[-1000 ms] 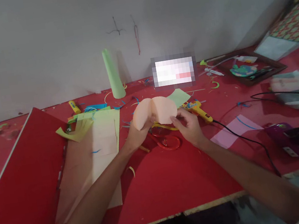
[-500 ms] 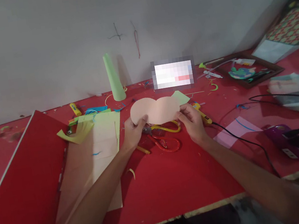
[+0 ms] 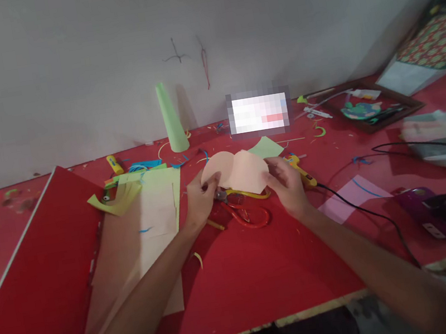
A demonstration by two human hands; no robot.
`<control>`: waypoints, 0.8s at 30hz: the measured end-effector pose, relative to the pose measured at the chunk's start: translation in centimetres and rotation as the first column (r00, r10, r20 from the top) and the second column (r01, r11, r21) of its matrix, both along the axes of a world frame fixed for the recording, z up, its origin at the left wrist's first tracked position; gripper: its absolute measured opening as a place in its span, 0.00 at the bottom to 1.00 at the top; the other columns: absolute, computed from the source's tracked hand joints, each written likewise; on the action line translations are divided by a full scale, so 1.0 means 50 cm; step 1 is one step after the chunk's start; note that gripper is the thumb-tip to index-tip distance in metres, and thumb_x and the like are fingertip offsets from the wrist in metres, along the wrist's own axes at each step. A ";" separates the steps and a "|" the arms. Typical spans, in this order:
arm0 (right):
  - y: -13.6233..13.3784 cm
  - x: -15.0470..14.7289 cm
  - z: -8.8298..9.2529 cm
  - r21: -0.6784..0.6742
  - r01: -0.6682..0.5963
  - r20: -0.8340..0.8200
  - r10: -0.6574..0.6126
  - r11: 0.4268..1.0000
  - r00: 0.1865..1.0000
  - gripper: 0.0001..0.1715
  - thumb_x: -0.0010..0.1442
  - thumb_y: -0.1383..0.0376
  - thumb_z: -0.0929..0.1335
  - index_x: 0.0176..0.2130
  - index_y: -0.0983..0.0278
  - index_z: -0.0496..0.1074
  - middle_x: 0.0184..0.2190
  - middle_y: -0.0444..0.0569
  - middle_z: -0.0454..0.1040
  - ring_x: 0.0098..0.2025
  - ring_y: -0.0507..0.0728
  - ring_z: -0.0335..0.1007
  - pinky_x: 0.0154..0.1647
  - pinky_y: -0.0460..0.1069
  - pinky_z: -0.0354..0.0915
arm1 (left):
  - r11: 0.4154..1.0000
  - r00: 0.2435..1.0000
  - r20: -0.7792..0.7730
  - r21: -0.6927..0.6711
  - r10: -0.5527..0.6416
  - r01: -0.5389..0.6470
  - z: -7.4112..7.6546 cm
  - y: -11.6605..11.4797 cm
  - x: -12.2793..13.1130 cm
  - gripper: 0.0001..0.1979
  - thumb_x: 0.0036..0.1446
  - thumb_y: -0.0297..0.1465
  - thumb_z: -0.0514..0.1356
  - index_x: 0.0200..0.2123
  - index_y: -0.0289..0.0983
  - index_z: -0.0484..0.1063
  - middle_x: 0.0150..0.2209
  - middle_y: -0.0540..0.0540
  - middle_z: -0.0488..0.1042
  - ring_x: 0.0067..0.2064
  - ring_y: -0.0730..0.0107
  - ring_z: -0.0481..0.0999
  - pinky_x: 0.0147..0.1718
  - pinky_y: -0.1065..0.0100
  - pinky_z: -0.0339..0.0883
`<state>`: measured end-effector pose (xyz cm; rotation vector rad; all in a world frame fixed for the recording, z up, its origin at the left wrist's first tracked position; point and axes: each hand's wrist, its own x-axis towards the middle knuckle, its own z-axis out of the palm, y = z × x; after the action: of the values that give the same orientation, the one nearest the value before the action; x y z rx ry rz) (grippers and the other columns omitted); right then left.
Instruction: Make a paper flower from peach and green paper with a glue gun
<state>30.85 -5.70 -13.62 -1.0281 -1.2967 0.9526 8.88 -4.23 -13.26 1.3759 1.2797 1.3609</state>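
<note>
A pale pink paper cutout (image 3: 246, 170) with two rounded lobes is stretched between my hands, creased down its middle. My left hand (image 3: 202, 198) pinches its left edge between thumb and fingers. At the right edge, my right hand (image 3: 287, 184) grips the paper the same way. Below the cutout lie scissors with one red handle (image 3: 252, 220) and one yellow handle, their blades partly hidden by the paper and my left hand. A yellow glue gun (image 3: 303, 170) with a black cord rests just beyond my right hand.
A green paper cone (image 3: 172, 121) stands near the wall. Paper sheets (image 3: 150, 201) and an upright red board (image 3: 33, 281) are at left. Pink paper (image 3: 352, 197), a purple box with cables (image 3: 437, 212) and a dark frame (image 3: 402, 107) are at right. Scraps litter the red table (image 3: 242, 288).
The paper cutout has gone from nearly flat to folded along its middle, its right half now tilted. Both hands keep hold of its edges and have barely shifted.
</note>
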 end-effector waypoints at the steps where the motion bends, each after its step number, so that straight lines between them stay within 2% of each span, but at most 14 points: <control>1: -0.001 0.000 -0.002 -0.021 0.003 0.018 -0.002 1.000 1.000 0.21 0.62 0.47 0.71 0.44 0.59 0.69 0.34 0.48 0.76 0.32 0.57 0.72 0.27 0.49 0.67 | 1.000 1.000 0.004 0.001 0.008 -0.008 0.000 0.000 0.000 0.19 0.59 0.47 0.66 0.33 0.36 0.73 0.20 0.53 0.70 0.21 0.76 0.70 0.21 0.74 0.63; 6: 0.000 0.003 -0.013 -0.014 0.087 0.139 -0.084 0.996 0.987 0.17 0.65 0.49 0.69 0.41 0.59 0.70 0.32 0.48 0.76 0.34 0.58 0.73 0.29 0.49 0.67 | 0.999 0.999 0.023 0.036 0.031 -0.032 0.000 0.001 0.000 0.20 0.62 0.49 0.63 0.34 0.36 0.70 0.21 0.53 0.69 0.19 0.78 0.66 0.20 0.74 0.61; 10: -0.003 0.001 -0.013 -0.005 0.090 0.133 -0.088 0.996 0.987 0.16 0.65 0.50 0.69 0.40 0.59 0.70 0.30 0.48 0.75 0.33 0.58 0.72 0.30 0.50 0.67 | 0.998 0.998 0.036 0.035 0.049 -0.051 -0.002 0.000 -0.001 0.23 0.63 0.53 0.60 0.35 0.38 0.67 0.21 0.54 0.68 0.19 0.78 0.64 0.19 0.74 0.59; 12: -0.007 -0.003 -0.012 -0.018 0.037 0.125 -0.035 0.999 0.992 0.14 0.65 0.52 0.69 0.39 0.59 0.70 0.30 0.47 0.75 0.32 0.58 0.71 0.30 0.50 0.67 | 0.995 0.995 0.040 0.041 0.087 -0.089 -0.002 0.001 -0.003 0.23 0.64 0.54 0.59 0.36 0.39 0.66 0.22 0.55 0.66 0.19 0.77 0.63 0.19 0.73 0.58; 15: -0.014 -0.012 -0.008 -0.056 -0.130 0.172 0.138 0.990 0.975 0.12 0.63 0.55 0.71 0.39 0.60 0.71 0.31 0.47 0.76 0.32 0.58 0.72 0.33 0.51 0.68 | 0.977 0.982 0.029 0.095 0.188 -0.190 -0.004 0.004 -0.008 0.21 0.64 0.52 0.60 0.37 0.40 0.66 0.24 0.55 0.64 0.22 0.76 0.62 0.21 0.72 0.58; 17: -0.018 -0.017 -0.003 -0.075 -0.217 0.214 0.229 0.973 0.950 0.12 0.61 0.56 0.72 0.39 0.61 0.72 0.32 0.47 0.76 0.34 0.58 0.72 0.35 0.51 0.68 | 0.965 0.976 -0.010 0.146 0.220 -0.216 -0.005 0.005 -0.012 0.20 0.64 0.50 0.61 0.35 0.39 0.67 0.27 0.54 0.65 0.26 0.74 0.64 0.24 0.72 0.59; 19: -0.019 -0.019 0.003 -0.080 -0.246 0.210 0.258 0.966 0.943 0.13 0.62 0.54 0.71 0.39 0.61 0.73 0.34 0.48 0.77 0.36 0.58 0.72 0.36 0.50 0.67 | 0.968 0.978 -0.057 0.164 0.200 -0.189 -0.005 0.006 -0.015 0.19 0.64 0.49 0.62 0.35 0.39 0.69 0.28 0.52 0.66 0.28 0.73 0.65 0.27 0.71 0.60; 22: -0.015 -0.015 0.011 -0.090 -0.232 0.152 0.244 0.968 0.958 0.16 0.62 0.52 0.71 0.39 0.61 0.74 0.35 0.49 0.77 0.37 0.58 0.72 0.37 0.50 0.67 | 0.988 0.987 -0.125 0.135 0.098 -0.081 -0.003 0.003 -0.015 0.18 0.63 0.48 0.62 0.35 0.38 0.73 0.27 0.52 0.68 0.28 0.72 0.66 0.28 0.71 0.60; 24: -0.011 -0.010 0.014 -0.113 -0.272 0.166 0.288 0.956 0.943 0.17 0.62 0.50 0.71 0.35 0.61 0.74 0.31 0.47 0.75 0.34 0.57 0.70 0.34 0.49 0.65 | 0.993 0.986 -0.167 0.122 0.027 -0.007 0.000 0.001 -0.012 0.17 0.63 0.47 0.62 0.35 0.38 0.74 0.27 0.51 0.69 0.28 0.72 0.66 0.28 0.70 0.60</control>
<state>30.32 -6.25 -12.92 -1.0330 -1.5958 1.1611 8.29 -4.19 -13.28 1.5951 1.3386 1.3767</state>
